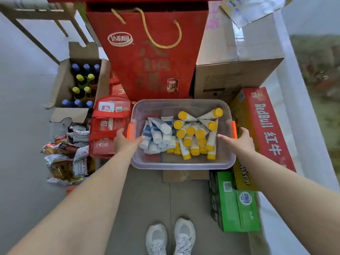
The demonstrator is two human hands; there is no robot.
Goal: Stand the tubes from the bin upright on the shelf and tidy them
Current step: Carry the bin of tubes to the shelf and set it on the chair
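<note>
Both hands spread wide, left hand (125,141) & right hand (237,139) at the bin (182,163) sides, gripping nothing. Tubes (184,134) look light, soft, slippery; prob. best lifted w/ bin by orange handles (234,132).

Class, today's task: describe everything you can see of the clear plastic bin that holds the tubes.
The bin is a rectangular tub of clear plastic with rounded corners, no lid on it, and an orange handle at each short end. It sits level on the floor among boxes and bags. Inside lie white-capped tubes on the left and yellow-capped tubes on the right, all jumbled. The left hand and right hand reach to its two ends.
</note>
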